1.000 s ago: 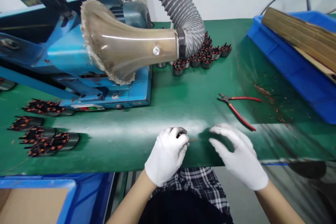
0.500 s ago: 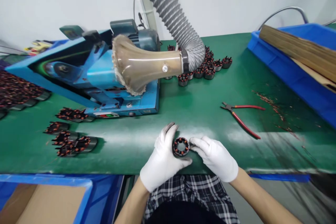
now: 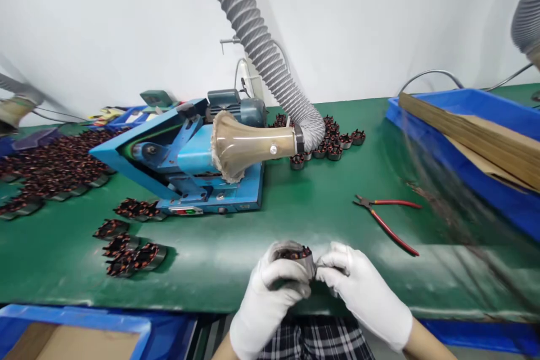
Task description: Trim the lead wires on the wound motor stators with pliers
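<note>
Near the front edge of the bench my gloved left hand (image 3: 272, 292) is wrapped round a motor stator (image 3: 304, 260), a dark metal ring with copper windings and black prongs. The ring is tilted, its prongs up and its side turned to the right. My gloved right hand (image 3: 358, 287) is closed in a pinch right at that side. Whatever sits between those fingertips is too small to make out. Beyond the right hand lie cutting pliers (image 3: 386, 222) with red handles, spread apart on the green bench (image 3: 236, 253).
A blue belt machine (image 3: 211, 174) stands behind, its suction hood (image 3: 253, 143) fed by a grey hose (image 3: 270, 50). More stators (image 3: 135, 253) lie left and behind the hood. A blue bin (image 3: 476, 163) with cardboard is at right, wire scraps beside it. Another blue bin (image 3: 143, 323) is front left.
My left hand has tipped the stator from face-up to tilted, its fingers now curled over it. The right hand stays pinched at its side. The camera view has shifted, so the bench appears lower.
</note>
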### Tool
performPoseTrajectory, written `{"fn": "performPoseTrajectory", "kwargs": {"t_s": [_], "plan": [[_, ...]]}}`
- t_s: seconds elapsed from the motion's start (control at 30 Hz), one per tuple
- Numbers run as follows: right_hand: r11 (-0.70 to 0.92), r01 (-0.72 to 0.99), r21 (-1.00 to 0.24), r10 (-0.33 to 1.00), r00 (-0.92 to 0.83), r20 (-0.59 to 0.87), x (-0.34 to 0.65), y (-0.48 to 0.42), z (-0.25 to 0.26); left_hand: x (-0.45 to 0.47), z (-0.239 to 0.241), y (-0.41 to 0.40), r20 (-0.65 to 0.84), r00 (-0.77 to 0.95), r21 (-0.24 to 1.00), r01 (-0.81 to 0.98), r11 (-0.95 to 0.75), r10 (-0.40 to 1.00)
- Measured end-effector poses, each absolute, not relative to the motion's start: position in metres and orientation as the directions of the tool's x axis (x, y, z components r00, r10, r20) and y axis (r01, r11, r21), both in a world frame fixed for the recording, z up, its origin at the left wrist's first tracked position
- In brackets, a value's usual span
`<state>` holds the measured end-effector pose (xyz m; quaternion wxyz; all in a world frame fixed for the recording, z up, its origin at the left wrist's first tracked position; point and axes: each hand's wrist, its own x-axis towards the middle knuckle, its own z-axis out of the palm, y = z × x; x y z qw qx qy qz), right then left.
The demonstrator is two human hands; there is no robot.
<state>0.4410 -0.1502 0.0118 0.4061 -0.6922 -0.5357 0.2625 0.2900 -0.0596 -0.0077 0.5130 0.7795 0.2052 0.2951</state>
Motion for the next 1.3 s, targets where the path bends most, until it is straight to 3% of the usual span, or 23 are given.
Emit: {"fn": "performPoseTrajectory", "kwargs": {"t_s": [0.1, 0.17, 0.3, 0.37, 0.43, 0.5, 0.6, 0.67, 0.8, 0.9, 0.97, 1.13, 1.2, 1.3], "plan": [[-0.227, 0.204, -0.952, 0.951, 0.259, -0.172, 0.441, -0.148, 0.018, 0.282, -0.004, -0.059, 0.338, 0.701, 0.814, 0.117, -0.569, 0.628], [-0.257, 0.113, -0.960, 0.941, 0.256, -0.222, 0.439, -0.148, 0.019, 0.279, 0.000, -0.058, 0.314, 0.734, 0.781, 0.162, -0.604, 0.603], [-0.200, 0.442, -0.874, 0.906, 0.424, 0.007, 0.433, -0.150, 0.022, 0.280, 0.012, -0.056, 0.160, 0.861, 0.825, 0.152, -0.545, 0.483], [-0.197, 0.513, -0.836, 0.885, 0.459, 0.073, 0.431, -0.151, 0.024, 0.282, 0.014, -0.057, 0.159, 0.865, 0.832, 0.142, -0.537, 0.475], [-0.224, 0.366, -0.903, 0.897, 0.439, -0.045, 0.431, -0.152, 0.027, 0.282, 0.011, -0.059, 0.206, 0.810, 0.820, 0.163, -0.548, 0.549], [-0.286, 0.098, -0.953, 0.904, 0.356, -0.235, 0.432, -0.152, 0.028, 0.282, 0.006, -0.059, 0.231, 0.762, 0.794, 0.212, -0.570, 0.605], [-0.327, -0.148, -0.934, 0.880, 0.314, -0.357, 0.433, -0.153, 0.026, 0.283, 0.000, -0.057, 0.150, 0.791, 0.824, 0.231, -0.518, 0.592], [-0.286, -0.088, -0.954, 0.874, 0.385, -0.297, 0.431, -0.153, 0.022, 0.285, 0.000, -0.055, 0.111, 0.821, 0.888, 0.171, -0.427, 0.560], [-0.240, 0.123, -0.963, 0.889, 0.425, -0.168, 0.429, -0.153, 0.018, 0.285, 0.002, -0.057, 0.270, 0.797, 0.900, -0.009, -0.436, 0.541], [-0.317, -0.060, -0.946, 0.884, 0.343, -0.318, 0.430, -0.152, 0.019, 0.282, 0.002, -0.059, 0.354, 0.728, 0.807, 0.080, -0.586, 0.587], [-0.340, -0.121, -0.932, 0.879, 0.312, -0.361, 0.431, -0.151, 0.020, 0.281, 0.001, -0.058, 0.320, 0.760, 0.736, 0.177, -0.654, 0.566], [-0.216, 0.249, -0.944, 0.877, 0.474, -0.075, 0.431, -0.148, 0.007, 0.285, -0.011, -0.052, 0.193, 0.880, 0.736, 0.163, -0.657, 0.434], [-0.254, 0.237, -0.938, 0.891, 0.435, -0.132, 0.433, -0.148, -0.006, 0.287, -0.023, -0.054, 0.208, 0.868, 0.734, 0.165, -0.659, 0.450], [-0.371, 0.086, -0.925, 0.909, 0.237, -0.343, 0.439, -0.147, -0.026, 0.291, -0.043, -0.059, 0.307, 0.822, 0.655, 0.184, -0.733, 0.480]]}}
